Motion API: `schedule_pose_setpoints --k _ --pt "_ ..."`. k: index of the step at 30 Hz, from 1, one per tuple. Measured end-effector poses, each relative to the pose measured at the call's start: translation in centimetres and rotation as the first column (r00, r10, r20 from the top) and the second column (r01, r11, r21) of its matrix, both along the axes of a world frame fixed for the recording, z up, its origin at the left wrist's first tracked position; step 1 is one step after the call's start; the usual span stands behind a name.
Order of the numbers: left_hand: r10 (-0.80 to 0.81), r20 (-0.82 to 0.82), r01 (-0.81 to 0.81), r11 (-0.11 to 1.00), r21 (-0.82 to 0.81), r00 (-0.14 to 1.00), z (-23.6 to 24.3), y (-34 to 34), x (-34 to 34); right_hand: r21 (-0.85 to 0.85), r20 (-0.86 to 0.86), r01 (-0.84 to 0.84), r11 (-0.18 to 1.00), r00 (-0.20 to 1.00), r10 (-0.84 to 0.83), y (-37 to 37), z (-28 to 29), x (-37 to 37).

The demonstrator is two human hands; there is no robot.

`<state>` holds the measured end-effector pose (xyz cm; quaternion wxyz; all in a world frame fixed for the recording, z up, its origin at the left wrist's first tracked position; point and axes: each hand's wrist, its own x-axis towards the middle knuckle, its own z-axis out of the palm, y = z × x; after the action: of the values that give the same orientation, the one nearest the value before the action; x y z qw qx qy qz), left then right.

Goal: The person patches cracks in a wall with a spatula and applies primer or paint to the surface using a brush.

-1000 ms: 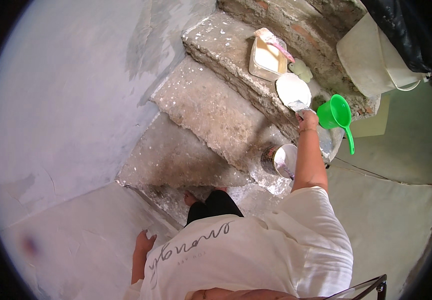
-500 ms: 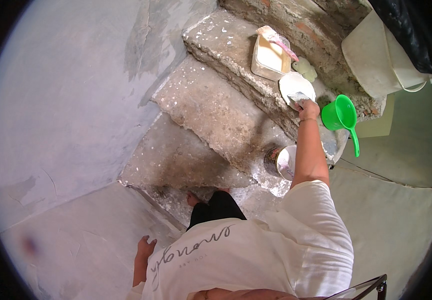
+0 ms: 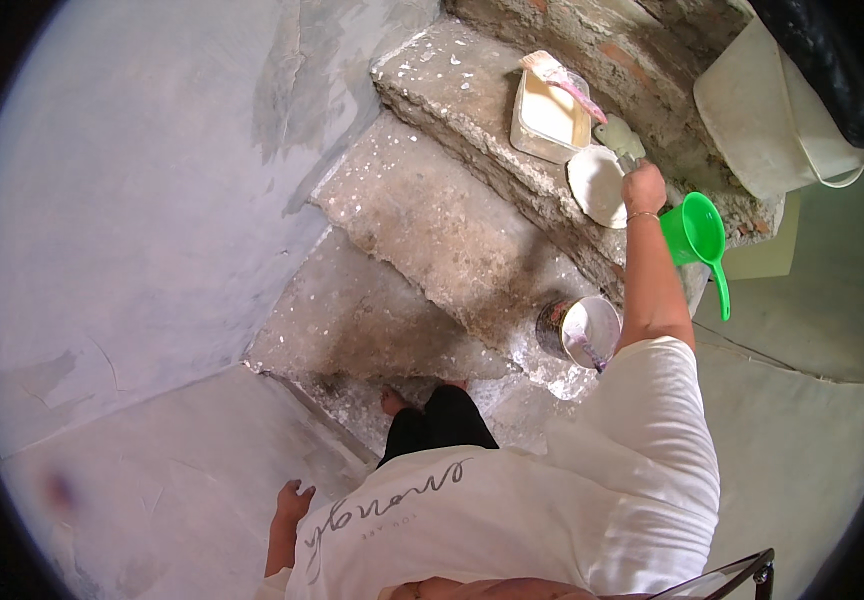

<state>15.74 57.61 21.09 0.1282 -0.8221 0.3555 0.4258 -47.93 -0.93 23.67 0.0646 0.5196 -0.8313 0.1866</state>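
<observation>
My right hand is closed round a putty knife, its grey blade partly showing beyond the fingers. It is at the right edge of a white round dish on the upper step. Just behind lies a pale grey-green lump. Beside the dish sits a clear plastic tub of cream-coloured liquid, a pink-handled brush resting across its rim. A green dipper stands right of my wrist. My left hand hangs low by my side, fingers apart and holding nothing.
Rough concrete steps climb toward the upper right. On a lower one stands a paint can with a brush in it. A large whitish bucket is at the upper right. Grey plastered walls flank the steps.
My right hand has moved from over the white dish to its right edge, taking the putty knife along. My left hand remains low at my side.
</observation>
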Motion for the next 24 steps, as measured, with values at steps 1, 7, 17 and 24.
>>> schedule_pose_setpoints --k 1,7,17,24 --pt "0.010 0.002 -0.010 1.000 0.003 1.000 -0.1 0.0 0.0 0.051 -0.041 -0.017 0.999 0.999 0.019 0.0 -0.1 0.7" --pt "0.024 -0.010 -0.025 0.999 -0.028 1.000 -0.4 -0.2 -0.1 0.250 -0.093 -0.144 0.958 0.981 0.172 2.1 -0.6 4.6" --pt "0.046 0.011 -0.047 0.999 0.016 0.999 -0.7 0.0 0.0 0.058 -0.015 -0.055 0.997 0.998 0.056 0.8 -0.7 2.8" --pt "0.082 -0.014 -0.083 0.994 -0.071 0.997 -0.4 0.2 -0.9 0.124 0.013 -0.262 0.957 0.965 0.263 2.8 -1.7 4.3"
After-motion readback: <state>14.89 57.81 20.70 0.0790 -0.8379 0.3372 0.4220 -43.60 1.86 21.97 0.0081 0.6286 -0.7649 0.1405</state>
